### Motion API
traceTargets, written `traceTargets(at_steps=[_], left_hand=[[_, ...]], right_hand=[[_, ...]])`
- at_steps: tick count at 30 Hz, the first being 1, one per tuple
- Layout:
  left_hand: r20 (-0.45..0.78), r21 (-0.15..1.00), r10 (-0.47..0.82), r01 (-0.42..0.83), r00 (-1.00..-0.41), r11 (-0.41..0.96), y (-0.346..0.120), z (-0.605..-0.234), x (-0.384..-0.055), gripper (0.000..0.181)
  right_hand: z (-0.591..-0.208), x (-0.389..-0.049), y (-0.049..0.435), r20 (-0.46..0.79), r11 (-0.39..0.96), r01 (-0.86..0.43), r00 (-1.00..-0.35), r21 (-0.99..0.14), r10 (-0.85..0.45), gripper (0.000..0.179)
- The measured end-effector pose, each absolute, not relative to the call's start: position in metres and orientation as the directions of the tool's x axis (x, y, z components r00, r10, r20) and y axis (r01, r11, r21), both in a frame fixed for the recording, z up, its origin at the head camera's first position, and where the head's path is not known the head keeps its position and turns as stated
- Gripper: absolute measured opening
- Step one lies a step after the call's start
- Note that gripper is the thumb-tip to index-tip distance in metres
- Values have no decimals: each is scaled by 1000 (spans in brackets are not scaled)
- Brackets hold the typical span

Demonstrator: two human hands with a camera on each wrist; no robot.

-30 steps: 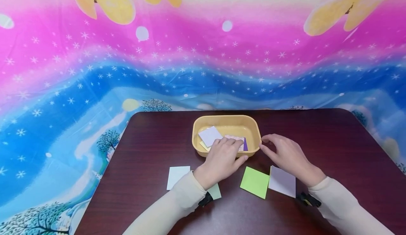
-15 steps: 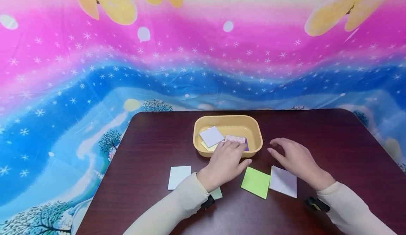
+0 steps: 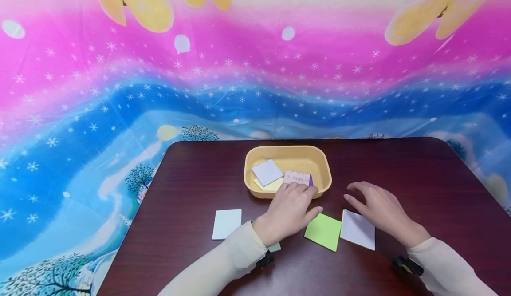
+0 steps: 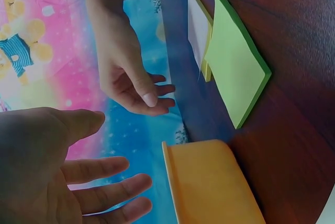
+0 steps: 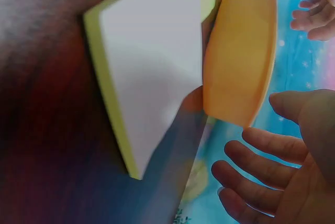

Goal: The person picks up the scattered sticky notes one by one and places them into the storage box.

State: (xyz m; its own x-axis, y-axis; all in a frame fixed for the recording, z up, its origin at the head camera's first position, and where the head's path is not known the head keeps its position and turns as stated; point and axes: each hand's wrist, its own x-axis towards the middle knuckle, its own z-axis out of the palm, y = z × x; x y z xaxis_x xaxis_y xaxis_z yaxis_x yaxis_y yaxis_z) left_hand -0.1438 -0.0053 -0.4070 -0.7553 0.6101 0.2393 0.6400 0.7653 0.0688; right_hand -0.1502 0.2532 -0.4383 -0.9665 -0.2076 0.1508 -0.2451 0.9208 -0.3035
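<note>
My left hand hovers over the near rim of a yellow plastic box, fingers spread and holding nothing in the left wrist view. Loosely extended, my right hand is right of the box, above a lilac sticky-note pad, with nothing in its grasp. Inside the box lie another lilac pad, a pale yellow pad, a pink patterned pad and a purple piece, partly covered. A lime green pad touches the table's lilac pad. The left arm mostly hides a pale green pad.
A whitish pad lies on the table at the left. The dark wooden table ends at a printed cloth backdrop behind the box.
Both hands have drawn back from the box, towards me and to the right. More of the pink patterned pad shows now. The box and pads stay in place.
</note>
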Motion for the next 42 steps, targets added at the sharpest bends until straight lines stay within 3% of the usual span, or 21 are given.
traceTargets(at_steps=[11,42], left_hand=[[219,57,638,662,-738,747,1,-411,-139,45],[200,-3,712,726,-673,688,17,-436,-126,35]], right_hand=[[-454,-145,259,148,922,-256,-964,-291,-220,32],[-465,-130,259,68,932,-240,-971,-270,-230,37]])
